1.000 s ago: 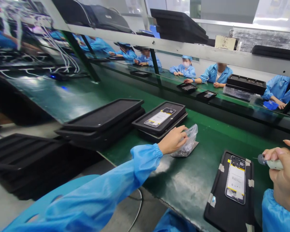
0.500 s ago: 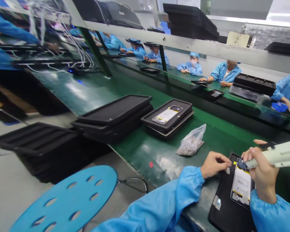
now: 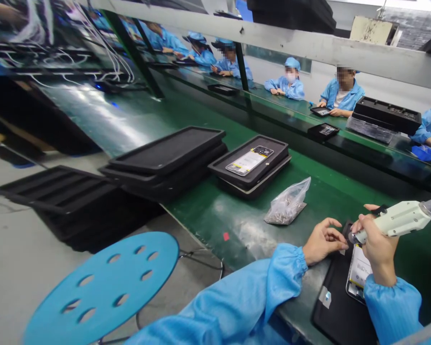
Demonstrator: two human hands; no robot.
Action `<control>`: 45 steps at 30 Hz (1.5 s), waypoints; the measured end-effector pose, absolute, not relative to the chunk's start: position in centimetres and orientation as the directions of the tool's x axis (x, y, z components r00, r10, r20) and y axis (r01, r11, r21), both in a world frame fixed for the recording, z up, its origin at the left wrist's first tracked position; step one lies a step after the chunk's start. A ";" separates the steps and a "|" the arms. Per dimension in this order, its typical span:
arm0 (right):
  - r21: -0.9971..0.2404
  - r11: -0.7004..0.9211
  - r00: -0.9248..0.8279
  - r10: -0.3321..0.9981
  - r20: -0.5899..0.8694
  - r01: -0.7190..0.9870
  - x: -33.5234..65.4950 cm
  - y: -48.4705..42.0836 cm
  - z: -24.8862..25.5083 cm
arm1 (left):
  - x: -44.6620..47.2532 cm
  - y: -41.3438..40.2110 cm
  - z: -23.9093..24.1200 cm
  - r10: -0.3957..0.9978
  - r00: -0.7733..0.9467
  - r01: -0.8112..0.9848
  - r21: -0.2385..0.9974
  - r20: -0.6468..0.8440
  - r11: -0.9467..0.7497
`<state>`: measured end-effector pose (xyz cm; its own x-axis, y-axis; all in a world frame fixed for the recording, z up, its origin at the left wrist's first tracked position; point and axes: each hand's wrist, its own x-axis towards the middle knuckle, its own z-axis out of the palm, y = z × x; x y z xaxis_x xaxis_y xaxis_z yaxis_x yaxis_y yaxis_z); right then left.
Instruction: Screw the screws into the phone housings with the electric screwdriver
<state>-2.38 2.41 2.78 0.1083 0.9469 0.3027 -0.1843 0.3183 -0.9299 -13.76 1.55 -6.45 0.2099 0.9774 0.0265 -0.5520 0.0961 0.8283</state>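
My right hand (image 3: 377, 247) grips a white electric screwdriver (image 3: 398, 220), its tip down at the top end of an opened phone (image 3: 359, 273). The phone lies on a black mat (image 3: 334, 311) taped to the green bench. My left hand (image 3: 323, 239) sits at the mat's upper left corner with thumb and fingers pinched together; what they pinch is too small to see. A clear plastic bag of small screws (image 3: 287, 203) lies on the bench just left of my left hand.
A black tray with another opened phone (image 3: 249, 160) sits behind the bag. Empty black trays (image 3: 165, 158) are stacked to its left, more (image 3: 57, 191) lower down. A blue stool (image 3: 104, 287) stands by me. Workers in blue coats (image 3: 341, 91) sit along the far bench.
My left hand left the screw bag and came to the mat beside the phone. My right hand brought the screwdriver tip down to the phone's top end.
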 end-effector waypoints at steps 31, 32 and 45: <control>-0.902 0.321 0.201 0.942 0.270 -0.290 -2.2 4.1 4.6 | -18.9 0.3 -1.7 0.926 0.066 0.194 0.905 0.372 -0.378; -0.903 0.304 0.181 0.949 0.259 -0.303 -2.4 3.9 4.8 | -18.3 0.5 -2.2 0.928 0.102 0.202 0.906 0.359 -0.372; -0.924 0.275 0.098 0.961 0.258 -0.267 -3.7 3.1 3.9 | -15.5 1.7 -5.1 0.935 0.151 -0.058 0.947 0.322 -0.317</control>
<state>-3.70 3.08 3.92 0.0977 0.9612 0.2578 -0.2666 0.2749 -0.9238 -15.47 1.70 -5.06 0.1506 0.9347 0.3219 -0.0584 -0.3166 0.9468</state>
